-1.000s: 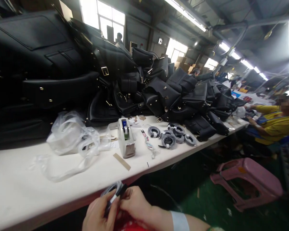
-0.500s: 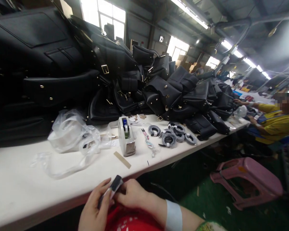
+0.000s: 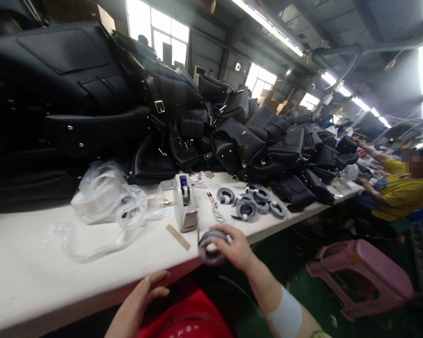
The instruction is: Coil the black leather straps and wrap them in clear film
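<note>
Right across the view the long white table is laid out, its far side buried under a great heap of black bags. Over on the right, a co-worker in yellow is spotted farther along, and nearer in, a pink stool is stationed beside the table. To the left, crumpled clear plastic is spread over the white surface.

And to the hands! The right hand, its forearm wrapped in a pale band, is stretched out at the table's near edge. The left hand is held low before that edge, its fingers loosely curled and parted, nothing seen in their grasp. A cluster of wrapped coils is gathered to the right of the tape dispenser. Just in front of that dispenser, a single dark coil is gripped by its right side, the right hand's fingers closed on it; whether the table is touched by it cannot be told. Smaller again, a pink-handled tool is laid between cluster and dispenser, and a tan strip is set by the dispenser's front.
</note>
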A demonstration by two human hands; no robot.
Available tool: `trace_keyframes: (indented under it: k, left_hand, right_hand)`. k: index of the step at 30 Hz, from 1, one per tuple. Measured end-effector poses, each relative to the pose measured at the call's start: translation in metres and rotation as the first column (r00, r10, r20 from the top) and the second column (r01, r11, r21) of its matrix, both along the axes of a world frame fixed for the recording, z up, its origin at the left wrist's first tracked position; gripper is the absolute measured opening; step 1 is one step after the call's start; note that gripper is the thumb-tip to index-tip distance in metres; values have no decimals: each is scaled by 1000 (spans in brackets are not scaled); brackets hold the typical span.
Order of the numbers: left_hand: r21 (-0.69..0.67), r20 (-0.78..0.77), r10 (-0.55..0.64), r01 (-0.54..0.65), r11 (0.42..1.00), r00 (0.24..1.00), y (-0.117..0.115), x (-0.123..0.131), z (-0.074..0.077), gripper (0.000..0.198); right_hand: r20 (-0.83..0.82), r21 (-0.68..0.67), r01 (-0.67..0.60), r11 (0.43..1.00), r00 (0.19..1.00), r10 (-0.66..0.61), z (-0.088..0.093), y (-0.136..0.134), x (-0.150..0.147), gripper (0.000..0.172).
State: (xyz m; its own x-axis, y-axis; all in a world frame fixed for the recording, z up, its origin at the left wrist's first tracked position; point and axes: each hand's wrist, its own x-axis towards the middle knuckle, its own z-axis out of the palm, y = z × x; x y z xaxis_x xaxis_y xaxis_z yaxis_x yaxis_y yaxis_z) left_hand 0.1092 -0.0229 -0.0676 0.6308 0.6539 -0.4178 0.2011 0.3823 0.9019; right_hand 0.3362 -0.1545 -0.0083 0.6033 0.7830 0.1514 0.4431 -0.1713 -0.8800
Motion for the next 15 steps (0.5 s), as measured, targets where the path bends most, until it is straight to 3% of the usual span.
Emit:
trace_keyframes:
  k: [2, 4, 6, 8, 11, 15]
  left_hand:
    - [18, -14, -40, 40, 999, 999, 0, -1, 1, 59]
    - [36, -6, -72, 72, 997, 997, -2, -1, 4, 57]
    - [53, 4, -77, 76, 996, 997, -5, 0, 6, 54]
    - [83, 7, -55, 54, 995, 998, -5, 1, 6, 53]
    - [129, 3, -4, 3, 992, 1000, -4, -2, 1, 54]
    - [129, 1, -3, 2, 992, 1000, 0, -7, -15, 55]
  right_hand:
    - [289, 108, 266, 958, 913, -287, 16, -2, 51, 34]
    - [541, 125, 457, 881, 712, -447, 25, -2, 104, 39]
    - [714, -100, 567, 817, 614, -338, 23, 0, 147, 42]
    - [746, -229, 570, 789, 624, -234, 13, 4, 170, 43]
    - [764, -271, 549, 791, 622, -171, -11, 12, 172, 49]
    - [845, -257, 538, 803, 529, -84, -37, 23, 154, 52]
